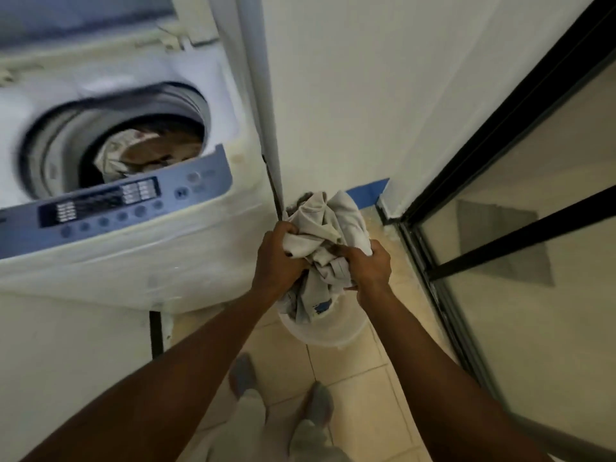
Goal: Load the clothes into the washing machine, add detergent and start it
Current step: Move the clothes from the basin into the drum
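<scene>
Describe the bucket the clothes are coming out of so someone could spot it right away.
Start at the white washing machine on the left; the bucket stands on the tiled floor just right of it. It is a pale, round tub, mostly hidden beneath the bundle of clothes gripped by both hands.

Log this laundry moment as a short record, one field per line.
left hand: gripping the bundle of clothes
right hand: gripping the same bundle
clothes: pale bundle, held over the bucket
bucket: white, on the tiled floor, right of the washing machine
washing machine: top loader, lid up
drum: open, some laundry already inside
control panel: along the front edge, too blurred to read
detergent: none in view
</scene>
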